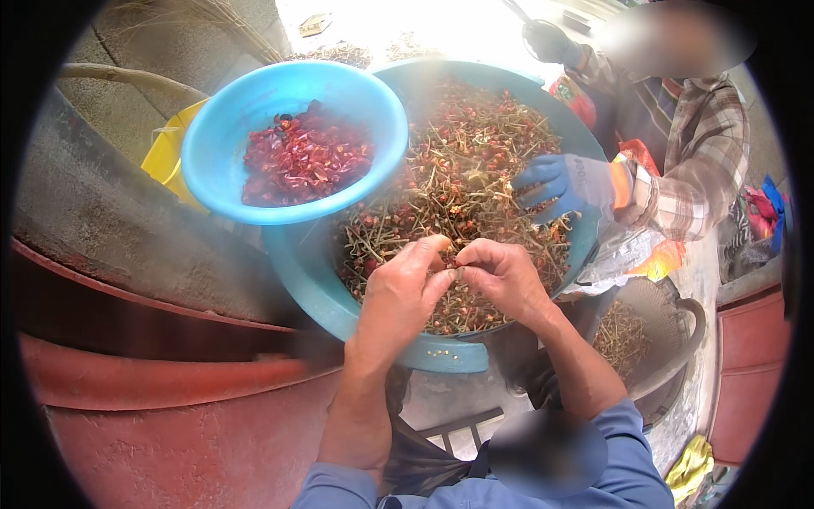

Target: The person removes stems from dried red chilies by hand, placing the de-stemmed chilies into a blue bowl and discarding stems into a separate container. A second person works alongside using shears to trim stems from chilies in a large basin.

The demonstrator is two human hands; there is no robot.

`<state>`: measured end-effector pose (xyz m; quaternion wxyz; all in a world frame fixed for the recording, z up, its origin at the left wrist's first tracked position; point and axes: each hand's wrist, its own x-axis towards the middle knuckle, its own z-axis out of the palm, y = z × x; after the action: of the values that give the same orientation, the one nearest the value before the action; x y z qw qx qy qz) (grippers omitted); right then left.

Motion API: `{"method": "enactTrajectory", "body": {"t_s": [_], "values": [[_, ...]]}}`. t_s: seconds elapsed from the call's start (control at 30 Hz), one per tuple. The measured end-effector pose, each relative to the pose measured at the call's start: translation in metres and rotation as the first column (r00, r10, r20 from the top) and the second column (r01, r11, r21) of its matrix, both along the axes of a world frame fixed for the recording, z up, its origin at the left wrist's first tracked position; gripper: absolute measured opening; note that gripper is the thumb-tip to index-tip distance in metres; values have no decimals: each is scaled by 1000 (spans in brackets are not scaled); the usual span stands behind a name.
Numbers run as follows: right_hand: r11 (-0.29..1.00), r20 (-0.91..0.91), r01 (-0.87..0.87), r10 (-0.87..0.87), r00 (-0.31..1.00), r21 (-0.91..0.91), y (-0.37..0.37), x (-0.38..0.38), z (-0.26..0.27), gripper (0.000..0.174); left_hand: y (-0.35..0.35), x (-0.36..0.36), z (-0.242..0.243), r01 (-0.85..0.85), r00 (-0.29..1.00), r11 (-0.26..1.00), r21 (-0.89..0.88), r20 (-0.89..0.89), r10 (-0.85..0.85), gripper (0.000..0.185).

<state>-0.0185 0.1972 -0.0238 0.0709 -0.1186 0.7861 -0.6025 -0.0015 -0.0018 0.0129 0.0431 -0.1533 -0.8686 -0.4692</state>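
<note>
My left hand (pixel 404 280) and my right hand (pixel 505 273) meet over the near part of a large teal plastic tub (pixel 305 273). Their thumbs and fingertips pinch a small reddish fragment, apparently dried chili, mostly hidden by the fingers. Beneath them, dried chili stems (pixel 439 184) mixed with red bits fill the tub. Left of the heap, a light-blue plastic basin (pixel 216 172) overlaps the tub's rim and holds dark red dried chili pieces (pixel 305 159). Several pale seeds (pixel 442 354) lie on the tub's near rim.
Opposite me at right, a person in a plaid sleeve (pixel 687 191) has one blue-gloved hand (pixel 553 184) in the heap and another gloved hand (pixel 550 41) raised. A basket (pixel 687 324) with stems stands at right. A yellow plastic container (pixel 168 153) is behind the basin.
</note>
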Motion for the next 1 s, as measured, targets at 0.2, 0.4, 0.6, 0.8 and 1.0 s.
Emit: {"method": "enactTrajectory", "body": {"t_s": [0.2,0.4,0.6,0.8,1.0], "values": [[992,-129,-31,47,991,124,-4,4,10,12,-4,2,-6,51,987,991,-121,-147,-69,17],[998,-86,-32,37,996,61,-6,7,10,12,3,5,-5,-11,995,1000,-19,-101,9,9],[998,-177,8,5,984,70,-6,12,13,10,11,10,-2,-75,994,975,207,-65,90,7],[994,-405,112,-98,909,11,-12,28,26,13,17,16,-14,-69,987,780,622,157,-38,8],[992,-547,124,-96,832,15,-15,37,33,13,19,18,-14,-225,891,116,968,252,-378,11]]}}
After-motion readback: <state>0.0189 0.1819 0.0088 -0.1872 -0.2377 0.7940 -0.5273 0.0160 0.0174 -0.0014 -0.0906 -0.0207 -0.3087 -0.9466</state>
